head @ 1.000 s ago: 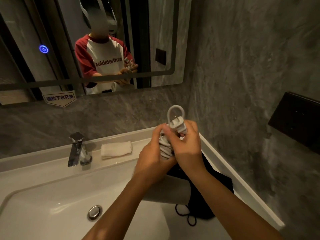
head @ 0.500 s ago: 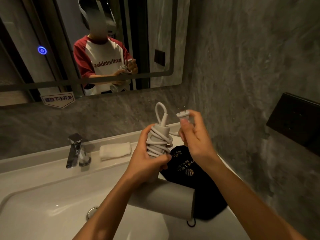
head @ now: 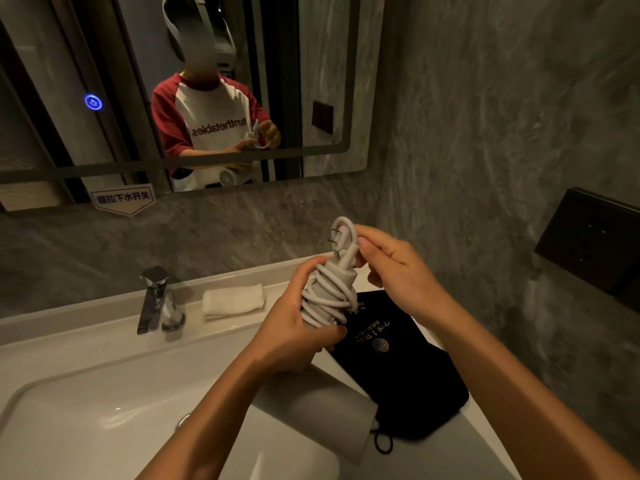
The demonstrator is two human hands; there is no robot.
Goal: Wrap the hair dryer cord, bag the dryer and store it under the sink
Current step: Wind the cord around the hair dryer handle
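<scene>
Your left hand (head: 294, 327) is closed around the hair dryer (head: 311, 393) handle, fingers over the wound cord (head: 327, 296), barrel pointing down over the sink (head: 86, 393). Your right hand (head: 398, 271) pinches the plug (head: 341, 242) at 12 o'clock above the coil, prongs toward 9 o'clock. The black bag (head: 408, 375) lies flat on the counter at 4 o'clock from the handle

The right hand (head: 398, 271) brought the plug (head: 341, 241) back from the right to just above the cord-wrapped handle (head: 329, 296) at mid-frame, its prongs now pointing left. The cord's free loop (head: 348, 227) arched over the plug. The left hand (head: 294, 327) slid lower, uncovering more coils.
</scene>
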